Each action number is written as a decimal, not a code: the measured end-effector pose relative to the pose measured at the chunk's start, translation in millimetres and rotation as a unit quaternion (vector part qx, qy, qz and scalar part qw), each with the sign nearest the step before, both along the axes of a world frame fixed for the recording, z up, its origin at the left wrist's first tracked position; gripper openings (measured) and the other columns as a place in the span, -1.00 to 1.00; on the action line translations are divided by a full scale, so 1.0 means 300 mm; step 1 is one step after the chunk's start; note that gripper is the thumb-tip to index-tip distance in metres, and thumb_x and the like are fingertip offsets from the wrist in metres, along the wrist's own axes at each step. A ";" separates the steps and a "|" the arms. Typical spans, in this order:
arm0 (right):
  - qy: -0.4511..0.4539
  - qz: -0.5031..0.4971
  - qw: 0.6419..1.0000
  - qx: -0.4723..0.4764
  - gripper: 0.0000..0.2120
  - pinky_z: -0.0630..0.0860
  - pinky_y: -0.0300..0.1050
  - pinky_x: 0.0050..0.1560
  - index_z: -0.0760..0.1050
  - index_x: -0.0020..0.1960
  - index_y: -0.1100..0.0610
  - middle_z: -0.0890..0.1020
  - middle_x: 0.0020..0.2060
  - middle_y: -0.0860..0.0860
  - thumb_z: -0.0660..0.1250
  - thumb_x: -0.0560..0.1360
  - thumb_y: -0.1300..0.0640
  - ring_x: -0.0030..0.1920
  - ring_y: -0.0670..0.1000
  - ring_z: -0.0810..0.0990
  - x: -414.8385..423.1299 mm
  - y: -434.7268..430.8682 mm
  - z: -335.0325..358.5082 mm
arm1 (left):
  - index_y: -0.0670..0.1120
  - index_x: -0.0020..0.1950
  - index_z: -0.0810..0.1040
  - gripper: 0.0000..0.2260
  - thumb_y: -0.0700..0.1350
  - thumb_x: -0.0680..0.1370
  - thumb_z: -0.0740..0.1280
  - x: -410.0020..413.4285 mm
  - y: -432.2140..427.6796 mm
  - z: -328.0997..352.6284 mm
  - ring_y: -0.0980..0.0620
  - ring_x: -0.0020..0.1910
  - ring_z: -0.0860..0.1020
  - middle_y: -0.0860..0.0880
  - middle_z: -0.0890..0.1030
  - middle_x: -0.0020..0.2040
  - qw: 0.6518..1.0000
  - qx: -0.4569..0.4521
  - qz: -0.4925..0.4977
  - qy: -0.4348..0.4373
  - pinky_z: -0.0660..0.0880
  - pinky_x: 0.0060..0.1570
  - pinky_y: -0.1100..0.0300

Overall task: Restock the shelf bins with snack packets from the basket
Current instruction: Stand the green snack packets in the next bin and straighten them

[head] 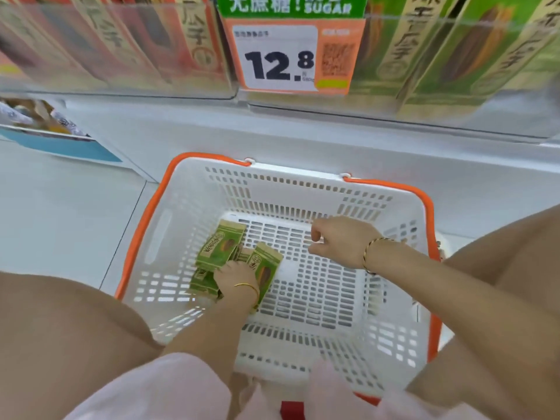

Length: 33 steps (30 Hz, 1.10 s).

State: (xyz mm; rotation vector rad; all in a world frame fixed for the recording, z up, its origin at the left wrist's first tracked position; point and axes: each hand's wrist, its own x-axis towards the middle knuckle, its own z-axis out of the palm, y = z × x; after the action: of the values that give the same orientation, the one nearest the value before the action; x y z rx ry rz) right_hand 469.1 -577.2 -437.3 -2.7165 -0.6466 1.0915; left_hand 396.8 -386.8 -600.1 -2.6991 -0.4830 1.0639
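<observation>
The green snack packets (225,247) lie in a small heap on the slotted bottom of the basket (303,189), over at its 9 o'clock side, some flat and some tipped on edge. The left hand (235,275) is down in the middle of the heap. Its grip is closed, fingers curled round several packets, and one packet stands against the hand at 3 o'clock. A thin gold bangle (247,287) sits on that wrist.

The right hand (339,241) hangs over bare basket bottom toward 1 o'clock, well apart from the packets. Its grip is curled in, thumb near the fingertips, with nothing to be seen in it. A twisted bracelet (370,253) circles that wrist.

The basket is white with an orange rim and stands on the pale floor between the person's bent knees.

Up at 12 o'clock hang two clear shelf bins. The left bin (121,47) holds red packets and the right bin (454,56) holds green ones, all blurred. A price tag (278,56) reading 12.8 sits between them.
</observation>
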 end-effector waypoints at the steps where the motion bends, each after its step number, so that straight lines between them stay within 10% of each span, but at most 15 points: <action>1: 0.003 -0.002 1.000 -0.001 -0.68 0.46 -0.04 0.05 0.39 0.22 0.14 0.52 0.11 0.07 0.13 0.61 -0.06 0.07 0.09 0.50 0.001 -0.003 -0.002 | -0.13 0.38 0.30 -0.53 0.08 0.55 0.25 0.002 0.002 -0.006 -0.05 0.25 0.42 -0.11 0.43 0.27 1.000 0.007 0.008 0.010 0.36 0.16 0.12; 10: 0.012 -0.023 1.000 -0.001 -0.67 0.46 -0.04 0.08 0.38 0.25 0.12 0.52 0.15 0.07 0.14 0.61 -0.07 0.10 0.08 0.50 0.012 -0.029 -0.023 | -0.14 0.25 0.36 -0.74 -0.18 0.56 0.23 0.016 -0.013 0.005 -0.09 0.09 0.52 -0.13 0.50 0.15 0.989 -0.115 0.091 -0.028 0.49 0.02 0.08; 14: 0.006 -0.043 0.999 0.031 -0.72 0.45 -0.05 0.10 0.38 0.24 0.13 0.52 0.16 0.09 0.19 0.60 0.03 0.11 0.09 0.50 0.018 -0.041 -0.022 | -0.21 0.33 0.25 -0.53 -0.19 0.50 0.36 0.123 -0.052 0.147 -0.05 -0.13 0.53 -0.10 0.51 -0.03 0.973 -0.216 0.088 0.007 0.53 -0.17 0.14; 20: -0.034 -0.034 0.995 0.082 -0.49 0.33 -0.10 0.34 0.28 0.43 0.09 0.38 0.38 0.02 0.32 0.52 0.10 0.34 0.03 0.38 0.033 -0.098 0.092 | -0.09 0.25 0.36 -0.53 -0.09 0.42 0.47 0.269 -0.177 0.544 -0.03 0.06 0.52 -0.05 0.48 0.14 0.918 -0.394 -0.037 0.032 0.52 -0.03 0.12; 24: -0.016 -0.076 0.987 0.138 -0.53 0.38 -0.23 0.03 0.38 0.33 0.11 0.52 0.09 -0.02 0.40 0.47 0.08 0.06 -0.02 0.48 0.032 -0.187 0.214 | -0.07 0.14 0.42 -0.62 -0.18 0.40 0.50 0.279 -0.240 0.757 0.01 -0.08 0.53 -0.04 0.54 0.03 0.853 -0.521 -0.015 -0.037 0.45 -0.13 0.19; 33: -0.077 -0.229 0.870 0.430 -0.64 0.55 -0.08 0.00 0.41 0.12 0.02 0.55 0.00 0.06 0.44 0.41 0.24 -0.03 -0.05 0.57 -0.036 -0.420 0.522 | -0.05 -0.06 0.42 -0.74 -0.22 0.42 0.47 0.227 -0.397 1.193 0.03 -0.17 0.58 0.00 0.56 -0.14 0.810 -0.530 -0.160 -0.192 0.57 -0.24 0.17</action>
State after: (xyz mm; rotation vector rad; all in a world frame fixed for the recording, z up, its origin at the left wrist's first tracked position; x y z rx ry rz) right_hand 458.4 -703.1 -280.6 -1.9991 -0.3408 0.3291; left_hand 464.9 -505.8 -242.3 -3.7529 0.7854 0.7887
